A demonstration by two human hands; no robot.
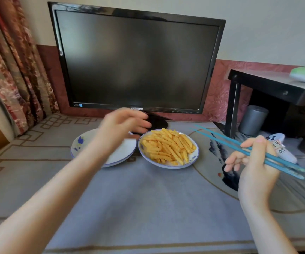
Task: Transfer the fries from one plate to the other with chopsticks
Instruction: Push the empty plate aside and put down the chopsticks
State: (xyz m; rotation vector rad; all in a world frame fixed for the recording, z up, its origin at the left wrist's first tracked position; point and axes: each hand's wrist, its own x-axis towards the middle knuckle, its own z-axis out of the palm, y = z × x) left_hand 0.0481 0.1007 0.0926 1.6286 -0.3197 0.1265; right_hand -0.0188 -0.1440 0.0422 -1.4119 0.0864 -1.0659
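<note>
Right hand (pixel 254 162) grips chopsticks (pixel 227 144), tips angled up-left toward fries (pixel 168 145) at centre; left hand (pixel 122 123) hovers relaxed, open, over empty plate (pixel 82 150).

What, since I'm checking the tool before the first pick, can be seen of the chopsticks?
The chopsticks are two slender, light-blue sticks, plastic-looking, nearly parallel with a small gap. The right hand grips them toward their rear, in the air right of the plate of fries. Tips point up-left toward the fries, touching nothing; the back ends jut past the hand.

Fries (pixel 168 146) in rt plate (pixel 194 158), just beside lft plate (pixel 85 142), monitor (pixel 137 61) behind.
</note>
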